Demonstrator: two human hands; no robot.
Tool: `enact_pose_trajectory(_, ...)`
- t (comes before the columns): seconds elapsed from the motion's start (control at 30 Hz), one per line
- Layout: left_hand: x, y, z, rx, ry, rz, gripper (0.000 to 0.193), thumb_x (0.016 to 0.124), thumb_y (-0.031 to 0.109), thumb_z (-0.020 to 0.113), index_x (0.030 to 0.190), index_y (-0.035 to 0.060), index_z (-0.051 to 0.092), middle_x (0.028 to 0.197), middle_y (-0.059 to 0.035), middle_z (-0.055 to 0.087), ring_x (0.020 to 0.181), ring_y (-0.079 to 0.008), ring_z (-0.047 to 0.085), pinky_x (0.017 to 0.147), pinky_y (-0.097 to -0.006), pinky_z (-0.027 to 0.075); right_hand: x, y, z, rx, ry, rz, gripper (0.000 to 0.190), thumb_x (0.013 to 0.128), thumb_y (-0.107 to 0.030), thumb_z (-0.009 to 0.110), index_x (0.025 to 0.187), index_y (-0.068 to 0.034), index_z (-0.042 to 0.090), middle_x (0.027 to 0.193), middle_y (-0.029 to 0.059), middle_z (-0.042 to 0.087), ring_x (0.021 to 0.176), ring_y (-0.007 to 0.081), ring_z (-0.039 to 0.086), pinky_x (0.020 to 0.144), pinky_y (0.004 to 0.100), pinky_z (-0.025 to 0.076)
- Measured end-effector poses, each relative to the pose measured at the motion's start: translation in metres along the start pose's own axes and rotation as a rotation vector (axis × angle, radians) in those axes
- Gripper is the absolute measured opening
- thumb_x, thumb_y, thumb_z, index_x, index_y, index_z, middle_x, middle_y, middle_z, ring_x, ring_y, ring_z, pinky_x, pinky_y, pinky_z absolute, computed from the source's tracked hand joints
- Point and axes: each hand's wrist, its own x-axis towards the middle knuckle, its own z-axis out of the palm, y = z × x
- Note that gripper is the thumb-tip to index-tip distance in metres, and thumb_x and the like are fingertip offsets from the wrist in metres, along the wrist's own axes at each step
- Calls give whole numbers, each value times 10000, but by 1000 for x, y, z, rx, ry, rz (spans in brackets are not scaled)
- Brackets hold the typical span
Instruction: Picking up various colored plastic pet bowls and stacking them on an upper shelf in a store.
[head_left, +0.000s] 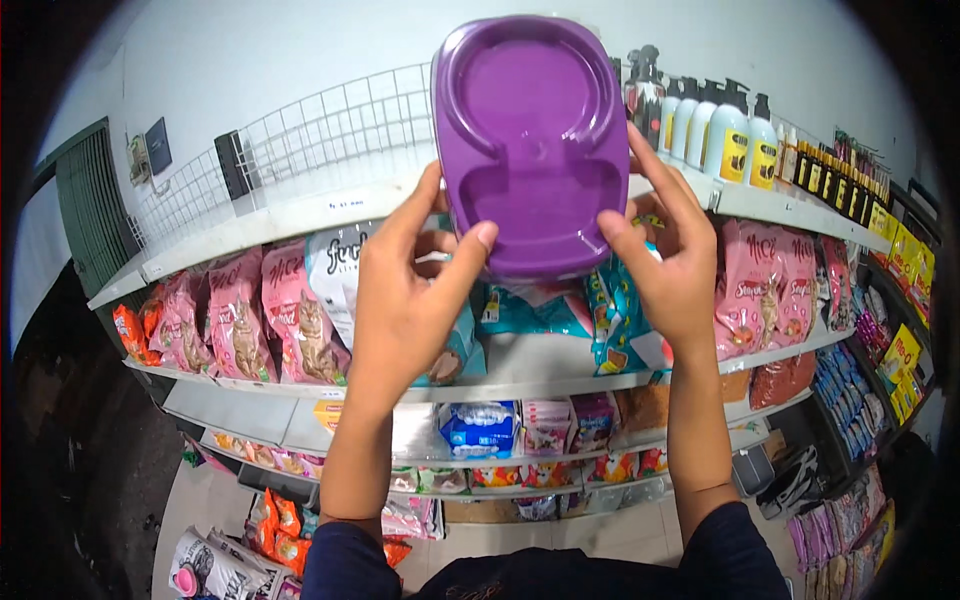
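Both hands hold up a purple plastic pet feeding tray (534, 150), which has one large round hollow and a smaller one below it. My left hand (416, 277) grips its lower left side, thumb on the front rim and fingers behind. On the lower right, my right hand (667, 247) has its thumb at the front corner and its fingers along the side edge. The tray is raised in front of the top shelf (322, 210) and hides part of it. What lies directly behind the tray cannot be seen.
White pump bottles (725, 142) line the top shelf at right, beside small dark bottles (832, 184). Pink cat food bags (304, 315) and teal bags (536, 319) fill the shelf below. A wire grid (337, 112) backs the top shelf. Sacks (217, 566) lie at lower left.
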Motion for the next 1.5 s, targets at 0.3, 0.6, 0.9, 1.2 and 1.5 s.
enact_pose_trajectory(0.3,149,-18,-28,309,-57,163,536,844,304,574,1147,-136,535,795,-188,659,658,-218,679,598,-277,527,125,23,21,-387,-4,-99,512,813,-280,652,1270,-85,529,1073,151,581,766,188,605,717,314,493)
enact_pose_trajectory(0.6,284,-54,-27,352,-201,-219,380,841,176,528,920,-193,569,891,-245,636,716,-314,675,636,-349,595,215,83,59,-773,-342,-144,409,810,-269,638,1133,-20,603,1025,219,609,845,316,617,792,372,479)
enact_pose_trajectory(0.9,302,-96,-7,521,-375,-431,333,821,165,516,909,-151,576,881,-217,652,636,-256,676,608,-291,583,222,121,73,-906,-622,3,300,821,-251,642,967,11,623,951,203,630,897,338,601,764,406,462)
enact_pose_trajectory(1.2,299,-108,4,757,-592,-547,273,872,180,435,866,-36,603,812,-174,659,595,-210,670,554,-267,563,216,123,73,-964,-958,133,337,919,-290,488,1091,-14,574,1025,190,624,971,347,580,825,417,444)
enact_pose_trajectory(1.5,283,-103,11,855,-573,-592,372,897,236,353,974,-21,610,922,-181,655,733,-199,678,676,-289,566,213,132,81,-1073,-1035,155,353,924,-272,458,1165,-19,514,1053,204,613,990,354,574,839,422,439)
